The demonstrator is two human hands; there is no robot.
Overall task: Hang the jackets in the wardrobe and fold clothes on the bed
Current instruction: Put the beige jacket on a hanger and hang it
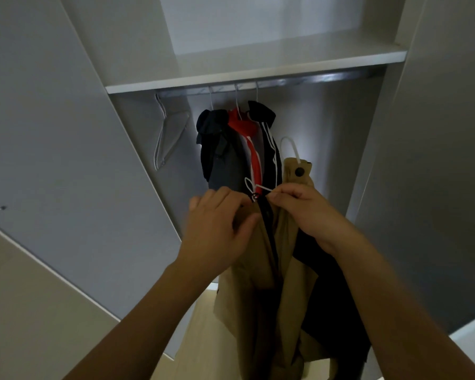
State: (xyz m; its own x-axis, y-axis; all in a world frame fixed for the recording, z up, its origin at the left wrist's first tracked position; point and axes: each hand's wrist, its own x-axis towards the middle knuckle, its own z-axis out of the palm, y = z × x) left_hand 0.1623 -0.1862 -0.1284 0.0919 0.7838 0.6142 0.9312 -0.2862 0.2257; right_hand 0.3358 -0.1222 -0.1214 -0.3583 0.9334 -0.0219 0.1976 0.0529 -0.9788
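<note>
A tan jacket (pixel 261 292) with a dark lining hangs on a white hanger (pixel 291 148) held up in front of the open wardrobe, below the metal rail (pixel 299 79). My left hand (pixel 220 231) grips the jacket's left front edge near the black zipper. My right hand (pixel 302 207) pinches the right edge and a thin white cord at the collar. Three jackets hang on the rail behind: a dark navy one (pixel 217 144), a red and white one (pixel 248 138), and a black one with white stripes (pixel 269 133).
An empty white hanger (pixel 167 135) hangs at the rail's left end. A white shelf (pixel 258 75) sits above the rail. Grey wardrobe doors stand open on the left (pixel 66 160) and right (pixel 436 160). Pale wooden floor (pixel 203 338) shows below.
</note>
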